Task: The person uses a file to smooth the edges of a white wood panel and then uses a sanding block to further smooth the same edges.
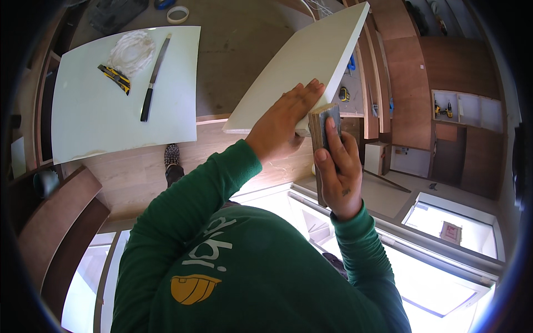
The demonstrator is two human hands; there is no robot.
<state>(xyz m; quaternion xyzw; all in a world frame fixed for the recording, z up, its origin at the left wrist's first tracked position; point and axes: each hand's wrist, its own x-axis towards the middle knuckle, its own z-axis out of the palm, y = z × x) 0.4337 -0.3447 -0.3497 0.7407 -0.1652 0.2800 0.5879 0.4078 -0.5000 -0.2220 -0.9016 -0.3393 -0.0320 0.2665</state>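
Observation:
A pale panel (300,61) stands tilted in front of me, its narrow edge turned to the right. My left hand (284,119) lies across the panel's near corner with its fingers stretched out flat. In my right hand (340,172) is a sanding block (317,125), a wooden block with a grey face. Fingers and thumb press on that grey face. The block is at the panel's right edge, close to my left fingertips; whether it touches the edge I cannot tell.
On the left, a white board (172,119) carries a black-handled file (152,83), a yellow-black utility knife (115,79) and a crumpled white cloth (132,53). A tape roll (178,15) lies beyond. A yellow-black tape measure (345,94) sits right of the panel. Brown boards (397,83) stand farther right.

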